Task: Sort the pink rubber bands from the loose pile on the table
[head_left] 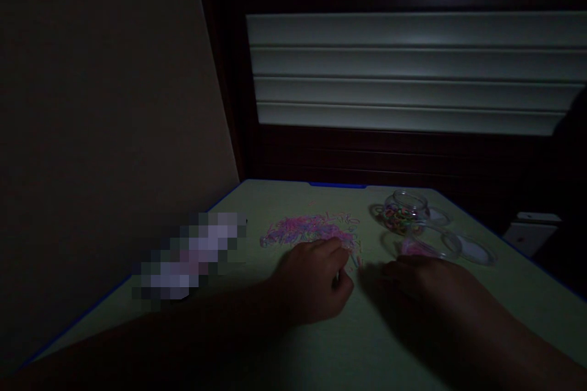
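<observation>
On the pale green tabletop (293, 342) lies a spread pile of small pink, purple and blue bands (302, 230), which look like rubber bands. My left hand (316, 281) rests at the near edge of this pile, fingers curled inward; whatever they hold is hidden. My right hand (435, 281) is just right of it, its fingers drawn together and pointing left; I cannot make out anything in them. Directly behind the right hand is a clear container (433, 243) with pink bands in it, partly covered by the hand.
A round clear jar (406, 212) of multicoloured bands stands at the back right. Round clear lids (474, 250) lie beside the containers. At the left edge is a blurred-out object (192, 259). Beyond the table are a wall and a dark panel with pale slats (403, 67).
</observation>
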Available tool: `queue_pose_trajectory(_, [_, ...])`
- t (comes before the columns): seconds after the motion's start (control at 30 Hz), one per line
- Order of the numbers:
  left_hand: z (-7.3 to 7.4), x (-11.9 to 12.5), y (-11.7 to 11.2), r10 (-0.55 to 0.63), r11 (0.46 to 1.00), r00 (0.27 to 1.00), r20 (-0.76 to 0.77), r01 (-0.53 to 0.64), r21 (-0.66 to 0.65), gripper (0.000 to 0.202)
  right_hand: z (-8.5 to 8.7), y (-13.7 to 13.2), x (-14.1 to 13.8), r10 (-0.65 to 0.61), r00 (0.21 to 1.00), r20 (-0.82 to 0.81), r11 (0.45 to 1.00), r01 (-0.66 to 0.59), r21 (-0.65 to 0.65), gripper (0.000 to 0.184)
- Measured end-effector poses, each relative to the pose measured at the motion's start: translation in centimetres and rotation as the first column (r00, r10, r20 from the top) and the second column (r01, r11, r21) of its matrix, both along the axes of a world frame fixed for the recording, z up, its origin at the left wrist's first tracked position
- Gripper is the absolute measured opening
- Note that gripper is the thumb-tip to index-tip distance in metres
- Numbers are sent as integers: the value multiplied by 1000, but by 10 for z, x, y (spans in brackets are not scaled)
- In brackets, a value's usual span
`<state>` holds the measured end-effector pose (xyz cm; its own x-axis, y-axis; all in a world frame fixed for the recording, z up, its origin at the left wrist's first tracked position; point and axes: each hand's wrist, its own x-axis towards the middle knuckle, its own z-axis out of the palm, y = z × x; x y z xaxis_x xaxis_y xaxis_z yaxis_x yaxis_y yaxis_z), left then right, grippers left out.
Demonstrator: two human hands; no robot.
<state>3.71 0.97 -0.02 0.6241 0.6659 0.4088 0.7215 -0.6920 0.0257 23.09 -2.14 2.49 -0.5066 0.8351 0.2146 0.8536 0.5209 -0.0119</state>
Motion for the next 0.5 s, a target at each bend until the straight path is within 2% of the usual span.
queue_pose_trajectory(0.23, [2, -2, -2, 146, 988, 989, -26, -147, -36, 14, 1, -2, -1, -2, 1000, -24, 1000, 3, 5, 17])
queue_pose_trajectory(0.5, [-1, -2, 2, 149, 986, 986, -71, -154, -67, 14, 4, -4, -2, -11, 1000, -3, 1000, 11, -6, 17])
